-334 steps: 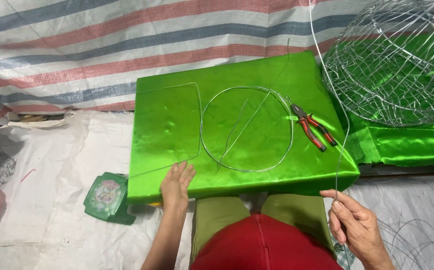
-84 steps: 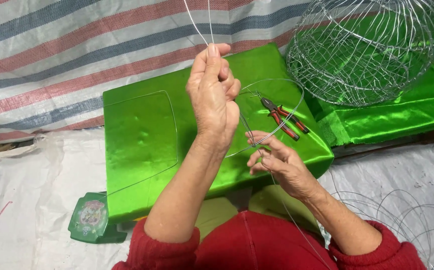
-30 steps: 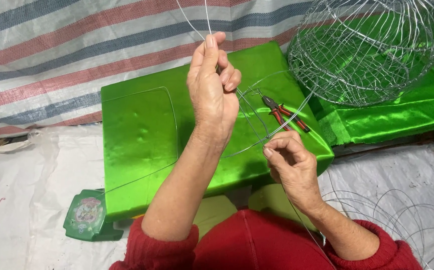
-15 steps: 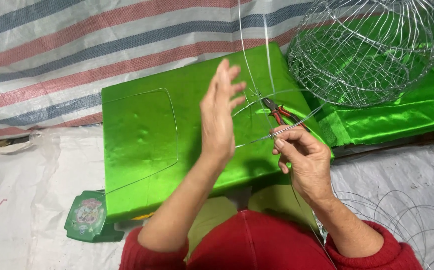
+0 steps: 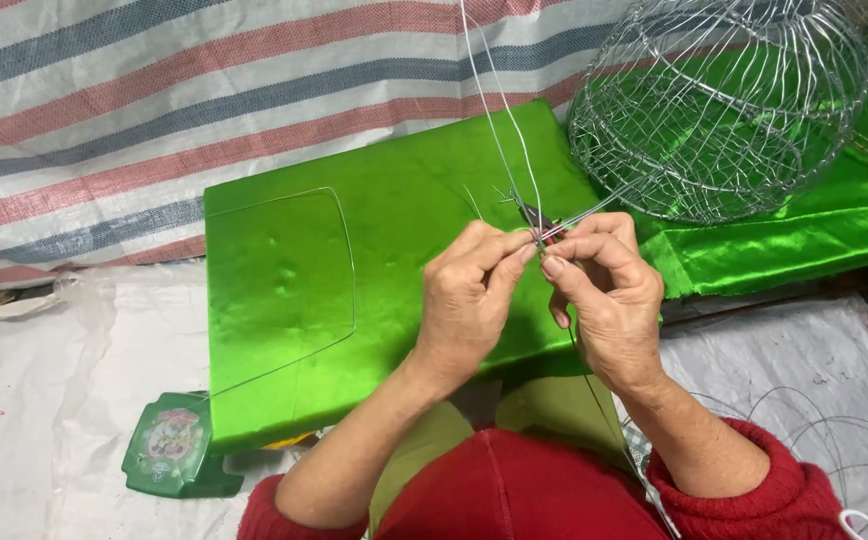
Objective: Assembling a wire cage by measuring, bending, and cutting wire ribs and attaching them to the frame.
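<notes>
Just right of the frame's centre, the left hand (image 5: 469, 300) and the right hand (image 5: 604, 295) met fingertip to fingertip, both pinched closed on the thin, shiny steel wire (image 5: 499, 130) where its strands crossed; the strands ran up to the top edge. The wire looked light, springy and slippery, best gripped right at the crossing. Beneath lay the glossy green satin-covered block (image 5: 284, 280); the domed silver wire cage (image 5: 724, 100) sat upper right.
</notes>
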